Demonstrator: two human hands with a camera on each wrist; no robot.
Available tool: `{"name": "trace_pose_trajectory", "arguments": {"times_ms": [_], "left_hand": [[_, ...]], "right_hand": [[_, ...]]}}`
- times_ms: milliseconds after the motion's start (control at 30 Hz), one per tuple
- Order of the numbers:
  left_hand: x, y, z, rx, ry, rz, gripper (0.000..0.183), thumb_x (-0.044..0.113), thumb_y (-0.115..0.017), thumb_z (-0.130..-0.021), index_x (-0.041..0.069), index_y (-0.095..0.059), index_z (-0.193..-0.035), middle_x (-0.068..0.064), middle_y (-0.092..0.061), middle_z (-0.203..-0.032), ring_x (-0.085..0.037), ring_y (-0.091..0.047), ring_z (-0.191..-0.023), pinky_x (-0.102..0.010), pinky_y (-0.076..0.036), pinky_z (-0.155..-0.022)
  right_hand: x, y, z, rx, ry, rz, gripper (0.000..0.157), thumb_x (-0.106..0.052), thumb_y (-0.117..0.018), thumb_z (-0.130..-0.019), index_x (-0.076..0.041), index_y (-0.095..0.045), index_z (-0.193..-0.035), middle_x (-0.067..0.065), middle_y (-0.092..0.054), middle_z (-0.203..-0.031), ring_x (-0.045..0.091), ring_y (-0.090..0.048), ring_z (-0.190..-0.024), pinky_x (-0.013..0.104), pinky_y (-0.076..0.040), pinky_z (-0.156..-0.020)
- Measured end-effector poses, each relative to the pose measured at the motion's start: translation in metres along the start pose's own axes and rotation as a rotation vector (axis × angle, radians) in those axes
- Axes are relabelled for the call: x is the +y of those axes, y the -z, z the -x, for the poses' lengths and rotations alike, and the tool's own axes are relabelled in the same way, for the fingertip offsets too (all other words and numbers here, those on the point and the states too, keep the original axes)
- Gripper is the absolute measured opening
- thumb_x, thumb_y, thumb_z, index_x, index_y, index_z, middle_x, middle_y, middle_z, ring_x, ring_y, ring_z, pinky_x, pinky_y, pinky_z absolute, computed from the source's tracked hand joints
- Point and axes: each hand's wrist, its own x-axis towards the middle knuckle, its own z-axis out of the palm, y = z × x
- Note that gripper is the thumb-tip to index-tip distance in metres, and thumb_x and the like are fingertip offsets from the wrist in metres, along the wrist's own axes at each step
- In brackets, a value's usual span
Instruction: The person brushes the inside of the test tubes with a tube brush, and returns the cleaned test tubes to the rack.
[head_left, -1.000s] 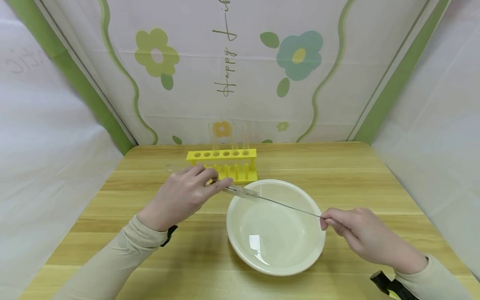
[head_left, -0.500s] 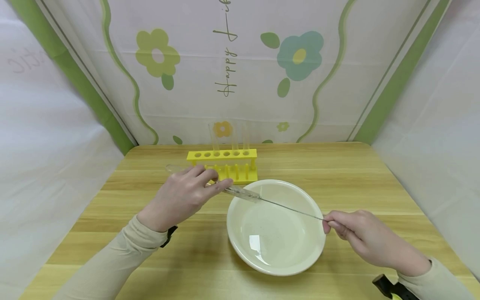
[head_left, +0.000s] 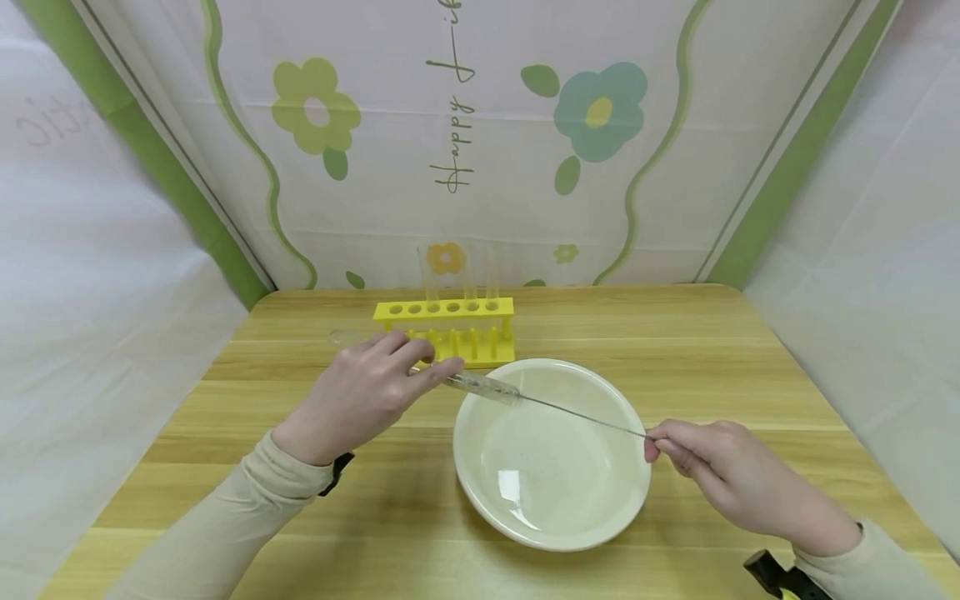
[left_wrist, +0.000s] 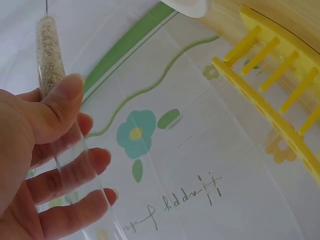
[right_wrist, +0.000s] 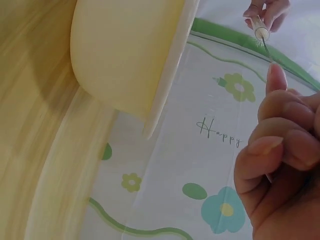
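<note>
My left hand (head_left: 375, 387) grips a clear glass test tube (left_wrist: 92, 172), its mouth tilted down to the right over the white basin (head_left: 551, 537). Inside the mouth end sits the pale bristle head of a test tube brush (left_wrist: 49, 50). From there the brush's thin twisted wire (head_left: 577, 414) runs across the basin to my right hand (head_left: 723, 475), which pinches it between thumb and forefinger. In the right wrist view the other fingers of that hand are curled in. The tube's closed end pokes out behind my left hand.
A yellow test tube rack (head_left: 442, 309) stands behind the basin, with clear test tubes (head_left: 492, 275) upright in some of its holes. The wooden table (head_left: 675, 350) ends at a printed cloth backdrop (head_left: 487, 125).
My right hand has shifted very slightly right and down with the wire, mostly in the first half second. The left hand and tube stay nearly in place.
</note>
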Motion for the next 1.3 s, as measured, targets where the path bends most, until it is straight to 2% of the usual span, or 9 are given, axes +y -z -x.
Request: {"name": "trace_pose_trajectory", "arguments": {"times_ms": [133,167,233,367,467,600,867,1100,1300], "left_hand": [[0.000,0.000,0.001,-0.026,0.011,-0.011,0.028,0.004,-0.072,-0.087,0.012,-0.070,-0.114,-0.008,-0.063,-0.085,-0.022,-0.057,-0.065,-0.028,-0.048,-0.047],[0.000,0.000,0.001,-0.034,0.013,-0.012,0.027,0.004,-0.073,-0.087,0.011,-0.070,-0.113,-0.008,-0.063,-0.085,-0.022,-0.057,-0.065,-0.028,-0.048,-0.047],[0.000,0.000,0.001,-0.047,0.019,-0.011,0.027,0.005,-0.073,-0.087,0.011,-0.069,-0.113,-0.008,-0.063,-0.085,-0.022,-0.058,-0.064,-0.027,-0.048,-0.047],[-0.001,-0.001,0.002,-0.064,0.027,-0.003,0.024,0.009,-0.071,-0.089,0.010,-0.069,-0.113,-0.008,-0.064,-0.086,-0.022,-0.059,-0.064,-0.028,-0.048,-0.046],[-0.002,-0.002,0.003,-0.070,0.029,0.002,0.023,0.012,-0.070,-0.089,0.010,-0.069,-0.112,-0.007,-0.063,-0.085,-0.022,-0.058,-0.062,-0.027,-0.046,-0.045],[-0.002,-0.003,0.005,-0.079,0.031,0.016,0.022,0.013,-0.072,-0.089,0.010,-0.068,-0.110,-0.006,-0.063,-0.084,-0.020,-0.056,-0.060,-0.026,-0.045,-0.043],[-0.001,-0.005,0.006,-0.114,0.032,0.033,0.026,0.013,-0.075,-0.087,0.011,-0.066,-0.111,-0.005,-0.063,-0.084,-0.018,-0.057,-0.060,-0.023,-0.042,-0.042],[0.004,-0.008,0.004,-0.115,0.010,0.017,0.024,0.009,-0.073,-0.089,0.009,-0.065,-0.112,-0.005,-0.061,-0.083,-0.019,-0.056,-0.060,-0.023,-0.041,-0.041],[0.005,-0.014,0.004,-0.074,0.011,0.017,0.018,0.011,-0.065,-0.093,0.009,-0.068,-0.110,-0.005,-0.062,-0.083,-0.018,-0.056,-0.059,-0.023,-0.042,-0.042]], "right_hand": [[0.000,-0.006,-0.005,0.135,0.064,0.220,0.037,-0.028,-0.038,-0.109,-0.010,-0.069,-0.101,-0.008,-0.069,-0.083,-0.005,-0.055,-0.062,0.011,-0.047,-0.056],[0.000,-0.008,-0.007,0.167,0.082,0.274,0.040,-0.028,-0.037,-0.109,-0.008,-0.070,-0.100,-0.005,-0.072,-0.087,-0.001,-0.061,-0.063,0.014,-0.050,-0.055],[-0.001,-0.009,-0.010,0.220,0.125,0.378,0.040,-0.027,-0.038,-0.109,-0.007,-0.071,-0.099,-0.005,-0.071,-0.082,0.005,-0.064,-0.060,0.016,-0.049,-0.049],[-0.005,-0.008,-0.018,0.260,0.224,0.546,0.035,-0.015,-0.038,-0.108,-0.003,-0.070,-0.099,-0.004,-0.058,-0.068,0.005,-0.042,-0.045,0.015,-0.034,-0.035],[-0.008,-0.007,-0.022,0.246,0.296,0.651,0.033,-0.002,-0.037,-0.105,0.002,-0.069,-0.099,-0.002,-0.046,-0.064,0.005,-0.025,-0.048,0.014,-0.020,-0.036],[-0.010,-0.005,-0.024,0.213,0.354,0.747,0.033,0.010,-0.036,-0.097,0.007,-0.068,-0.101,0.003,-0.039,-0.064,0.010,-0.024,-0.051,0.015,-0.015,-0.042],[-0.007,-0.007,-0.024,0.223,0.402,0.797,0.030,0.014,-0.038,-0.093,0.011,-0.067,-0.099,0.007,-0.041,-0.063,0.015,-0.031,-0.049,0.017,-0.020,-0.040],[-0.004,-0.013,-0.023,0.273,0.385,0.722,0.027,0.008,-0.041,-0.096,0.007,-0.067,-0.092,0.005,-0.045,-0.063,0.015,-0.037,-0.046,0.022,-0.031,-0.036],[-0.005,-0.017,-0.029,0.372,0.356,0.599,0.030,-0.001,-0.042,-0.100,0.001,-0.066,-0.081,-0.003,-0.039,-0.058,0.004,-0.019,-0.048,0.013,-0.018,-0.038]]}}
